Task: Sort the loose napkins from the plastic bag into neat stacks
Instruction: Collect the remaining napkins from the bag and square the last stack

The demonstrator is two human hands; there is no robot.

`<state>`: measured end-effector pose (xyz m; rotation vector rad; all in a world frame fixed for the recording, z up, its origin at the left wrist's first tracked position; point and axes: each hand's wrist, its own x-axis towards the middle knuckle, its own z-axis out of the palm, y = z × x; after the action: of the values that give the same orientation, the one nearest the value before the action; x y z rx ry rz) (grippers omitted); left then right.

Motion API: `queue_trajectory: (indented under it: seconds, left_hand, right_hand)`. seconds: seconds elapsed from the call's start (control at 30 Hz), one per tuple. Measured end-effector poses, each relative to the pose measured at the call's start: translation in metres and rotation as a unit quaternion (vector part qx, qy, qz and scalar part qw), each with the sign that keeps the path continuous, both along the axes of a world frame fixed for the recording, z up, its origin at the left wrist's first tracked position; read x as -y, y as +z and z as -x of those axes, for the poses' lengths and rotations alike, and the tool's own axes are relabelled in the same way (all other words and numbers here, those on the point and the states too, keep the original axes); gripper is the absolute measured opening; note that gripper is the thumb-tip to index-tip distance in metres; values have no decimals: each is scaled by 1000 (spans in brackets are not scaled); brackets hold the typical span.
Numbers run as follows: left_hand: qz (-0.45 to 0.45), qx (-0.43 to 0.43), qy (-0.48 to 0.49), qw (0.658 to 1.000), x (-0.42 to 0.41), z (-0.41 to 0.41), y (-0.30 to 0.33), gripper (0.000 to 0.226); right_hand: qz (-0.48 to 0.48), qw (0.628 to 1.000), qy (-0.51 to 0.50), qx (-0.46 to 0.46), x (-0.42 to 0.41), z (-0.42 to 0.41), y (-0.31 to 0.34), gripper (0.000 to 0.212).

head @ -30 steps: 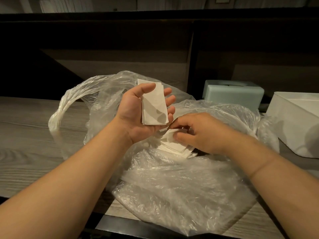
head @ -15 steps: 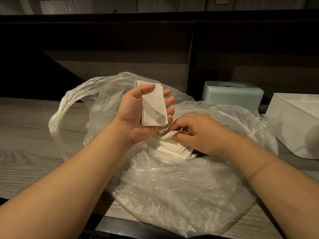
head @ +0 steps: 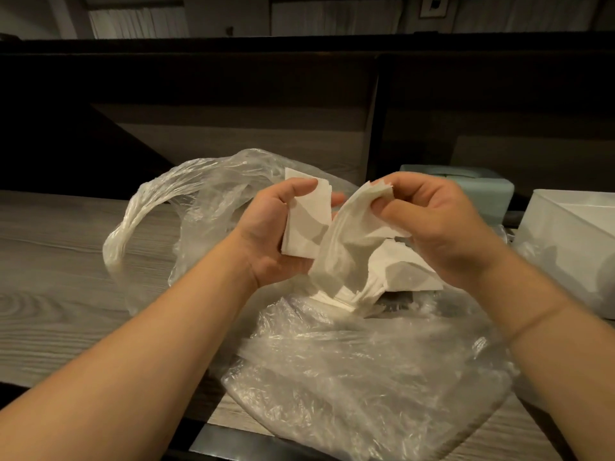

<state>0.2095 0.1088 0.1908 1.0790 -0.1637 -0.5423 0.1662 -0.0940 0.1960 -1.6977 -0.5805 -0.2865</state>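
Note:
A clear plastic bag [head: 349,377] lies open on the wooden counter. My left hand [head: 266,234] holds a small neat stack of folded white napkins [head: 304,224] upright in its palm, thumb over the top. My right hand [head: 432,227] pinches the top edge of a bunch of loose napkins [head: 349,247], lifted above the bag and hanging in a drooping fan right beside the left hand's stack. More white napkins [head: 406,274] remain inside the bag under my right hand, partly hidden.
A pale green tissue box [head: 479,191] stands behind my right hand. A white plastic bin [head: 572,241] sits at the right edge. The grey wood counter [head: 60,261] stretches to the left; a dark wall panel rises behind it.
My right hand has risen out of the bag with a bunch of loose napkins, bringing them up beside the stack. My left hand stays where it was with its stack.

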Motion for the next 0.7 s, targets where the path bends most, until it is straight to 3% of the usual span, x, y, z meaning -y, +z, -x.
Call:
queue_trajectory:
  seconds: [0.17, 0.47, 0.7]
  left_hand:
    - [-51, 2, -106, 993, 3, 7, -3, 43]
    - [-63, -2, -207, 976, 3, 8, -8, 75]
    - [-88, 10, -200, 976, 7, 10, -8, 81]
  right_hand:
    - [46, 996, -64, -33, -4, 0, -2, 16]
    - [65, 990, -124, -29, -7, 1, 1, 12]
    - [53, 989, -136, 2, -11, 2, -2, 6]
